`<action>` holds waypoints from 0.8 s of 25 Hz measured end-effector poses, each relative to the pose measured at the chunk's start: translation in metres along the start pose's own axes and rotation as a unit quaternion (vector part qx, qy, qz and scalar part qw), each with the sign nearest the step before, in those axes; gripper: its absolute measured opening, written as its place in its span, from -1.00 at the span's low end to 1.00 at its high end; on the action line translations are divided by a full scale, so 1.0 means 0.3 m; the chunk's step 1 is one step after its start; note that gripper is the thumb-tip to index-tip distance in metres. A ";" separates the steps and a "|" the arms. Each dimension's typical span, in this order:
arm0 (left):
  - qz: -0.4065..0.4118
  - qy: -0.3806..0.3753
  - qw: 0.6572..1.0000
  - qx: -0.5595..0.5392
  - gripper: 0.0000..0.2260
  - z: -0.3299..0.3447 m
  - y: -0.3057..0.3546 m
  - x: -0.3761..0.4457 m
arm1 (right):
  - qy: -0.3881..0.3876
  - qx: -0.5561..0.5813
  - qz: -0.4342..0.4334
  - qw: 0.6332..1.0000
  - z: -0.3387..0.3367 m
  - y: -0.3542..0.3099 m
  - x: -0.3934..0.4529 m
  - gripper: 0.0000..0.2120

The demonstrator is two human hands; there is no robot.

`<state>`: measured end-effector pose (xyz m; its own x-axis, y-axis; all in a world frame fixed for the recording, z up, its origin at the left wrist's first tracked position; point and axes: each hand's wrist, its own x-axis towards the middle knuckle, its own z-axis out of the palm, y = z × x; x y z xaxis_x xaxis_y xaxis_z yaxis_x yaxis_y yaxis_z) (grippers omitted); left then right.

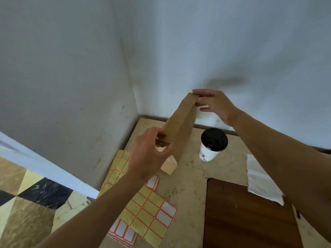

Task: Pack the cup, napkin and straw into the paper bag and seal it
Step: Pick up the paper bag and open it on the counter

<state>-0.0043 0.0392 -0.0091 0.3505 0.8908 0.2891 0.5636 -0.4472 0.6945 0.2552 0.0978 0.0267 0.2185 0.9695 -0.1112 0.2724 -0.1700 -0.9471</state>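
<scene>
We see sticker sheets (143, 208) nearest, napkin (259, 179) at right on the table (189, 194), our left hand (148, 154) pinching the paper bag (180, 126) near edge, cup (212, 144) standing beside it, our right hand (215, 104) pinching its far top corner.

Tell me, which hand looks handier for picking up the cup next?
Probably the right hand: the cup stands just below it, right of the paper bag. The left hand grips the bag's near edge, on the far side.

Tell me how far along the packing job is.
Nothing is packed yet. Both hands, left hand and right hand, hold the flat paper bag at its ends. The lidded cup and the napkin lie outside; no straw shows. Sealing remains.
</scene>
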 end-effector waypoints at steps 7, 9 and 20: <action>0.066 0.040 0.997 -0.003 -0.80 -0.256 0.086 -0.077 | 0.058 -0.113 -0.088 0.988 -0.018 -0.137 -0.242 -0.66; 0.081 0.040 0.996 -0.002 -0.79 -0.331 0.113 -0.126 | 0.080 -0.126 -0.109 0.983 -0.020 -0.187 -0.357 -0.68; 0.133 -0.072 0.987 -0.052 -0.79 -0.430 0.264 -0.429 | 0.231 -0.184 -0.094 0.951 -0.046 -0.112 -1.097 -0.74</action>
<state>-0.1013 -0.1006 0.0936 0.5829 0.7190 0.3785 0.3606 -0.6464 0.6724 0.1871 -0.2180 0.0993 0.4986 0.8219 0.2756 0.6391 -0.1337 -0.7574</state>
